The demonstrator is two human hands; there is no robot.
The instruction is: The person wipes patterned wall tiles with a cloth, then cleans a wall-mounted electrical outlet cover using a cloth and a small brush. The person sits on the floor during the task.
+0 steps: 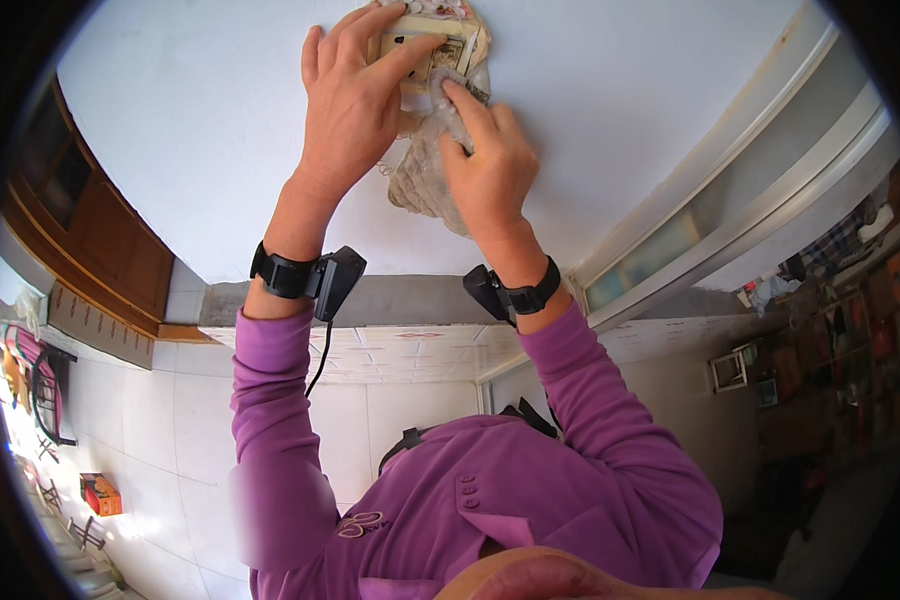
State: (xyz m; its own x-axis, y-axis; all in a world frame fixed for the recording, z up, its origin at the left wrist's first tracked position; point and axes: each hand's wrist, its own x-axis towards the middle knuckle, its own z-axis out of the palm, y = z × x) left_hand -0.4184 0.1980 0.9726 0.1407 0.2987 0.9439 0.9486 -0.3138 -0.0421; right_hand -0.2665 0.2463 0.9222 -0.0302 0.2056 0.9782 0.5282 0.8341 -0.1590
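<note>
On the white wall sits a yellowed switch or socket plate (422, 64), with a worn decorative surround (450, 9) along its top. My left hand (356, 94) lies over the plate's left side, fingers spread and one fingertip touching near its upper right. My right hand (491, 154) holds a damp-looking grey cloth (424, 176). The index finger pushes a fold of that cloth against the plate's lower right, while the rest hangs below in creases. Frayed threads stick out at the cloth's left edge. Part of the plate is hidden by my fingers and the cloth.
A sliding door's metal frame (720, 195) runs down the right. To the left stands a brown wooden door (112, 232). Tiled lower wall (412, 345) and pale floor tiles (142, 420) lie below. A red box (100, 494) rests on the floor.
</note>
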